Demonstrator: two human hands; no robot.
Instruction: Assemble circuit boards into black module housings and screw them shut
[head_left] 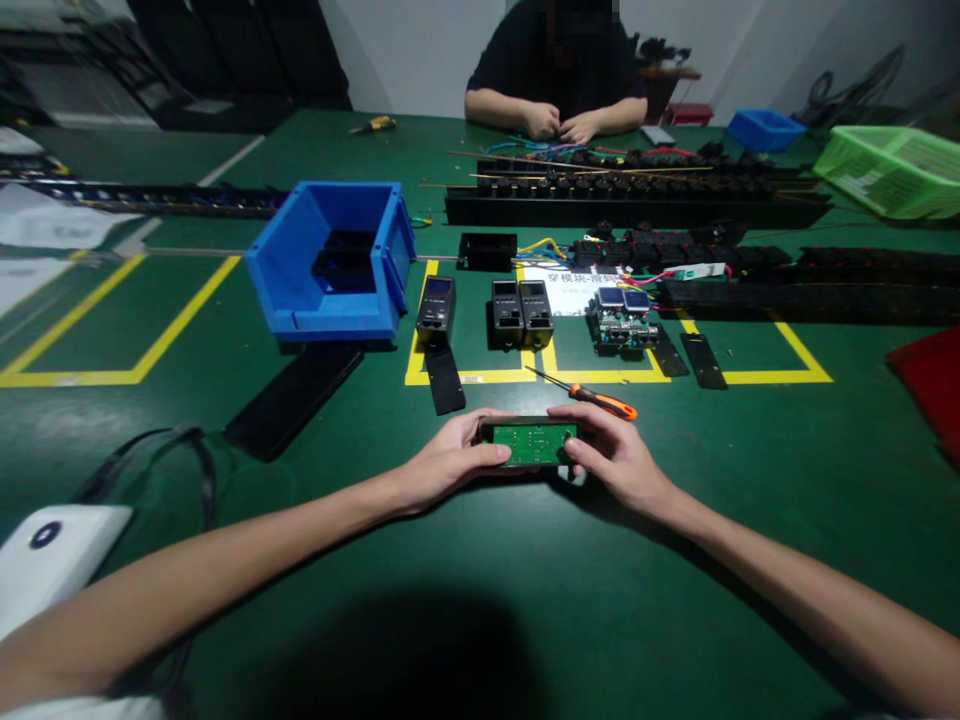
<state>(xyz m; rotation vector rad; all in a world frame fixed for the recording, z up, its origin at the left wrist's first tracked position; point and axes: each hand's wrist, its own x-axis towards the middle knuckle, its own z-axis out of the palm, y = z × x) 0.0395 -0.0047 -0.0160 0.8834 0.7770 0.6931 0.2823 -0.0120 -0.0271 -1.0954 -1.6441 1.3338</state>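
Between my two hands is a black module housing with a green circuit board (534, 444) showing in its open face. My left hand (457, 450) grips its left end, thumb on the board's edge. On the right end, my right hand (611, 450) holds it with thumb and fingers. Just beyond lies a screwdriver (604, 400) with an orange and black handle. Farther off stand a black module (436, 308), two more black housings (521, 312) side by side, and bare circuit boards with small displays (624, 320). Thin black cover plates (703, 360) lie near them.
A blue bin (326, 315) holding black parts stands at the left, with a black phone-like slab (292, 400) before it. Long black rails (637, 208) with wires cross the back. A green basket (892, 170) sits at far right. A white device (64, 555) with a cable is near my left arm. Another person (559, 80) sits opposite.
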